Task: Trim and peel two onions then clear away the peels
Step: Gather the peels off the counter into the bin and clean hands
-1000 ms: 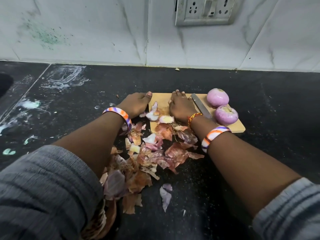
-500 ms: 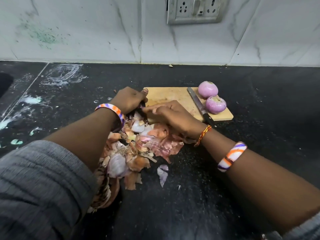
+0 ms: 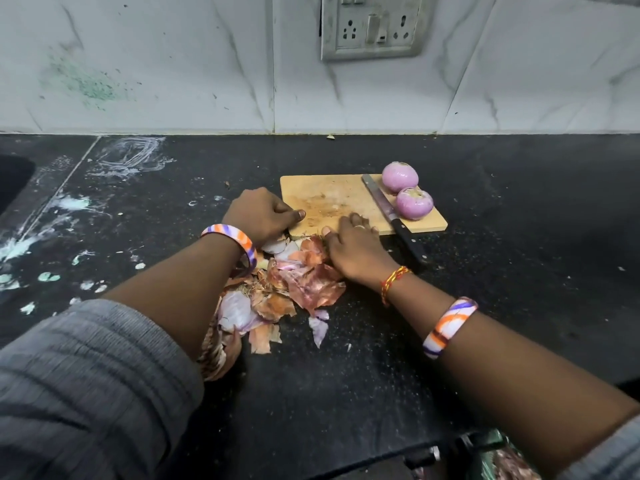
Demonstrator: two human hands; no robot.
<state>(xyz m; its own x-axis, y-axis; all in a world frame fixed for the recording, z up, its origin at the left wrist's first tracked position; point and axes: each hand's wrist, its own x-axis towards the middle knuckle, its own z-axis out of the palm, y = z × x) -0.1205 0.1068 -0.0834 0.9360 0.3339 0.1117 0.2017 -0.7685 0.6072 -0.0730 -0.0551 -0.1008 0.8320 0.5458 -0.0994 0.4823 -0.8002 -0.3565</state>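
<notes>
Here the peels (image 3: 291, 282) lie between the left hand (image 3: 261, 214) and right hand (image 3: 356, 249), fingers curled against them.

— What is lying under me here?
— I am standing over a black speckled stone counter (image 3: 519, 306), smeared with white streaks at my left.
— And behind it?
— White marble-veined wall tiles (image 3: 173, 64) are rising there, carrying a grey switch-and-socket plate (image 3: 372, 27).

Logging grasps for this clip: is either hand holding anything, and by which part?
Nothing is clearly held. The left hand and right hand rest against the onion peels; no grip shows.
</notes>
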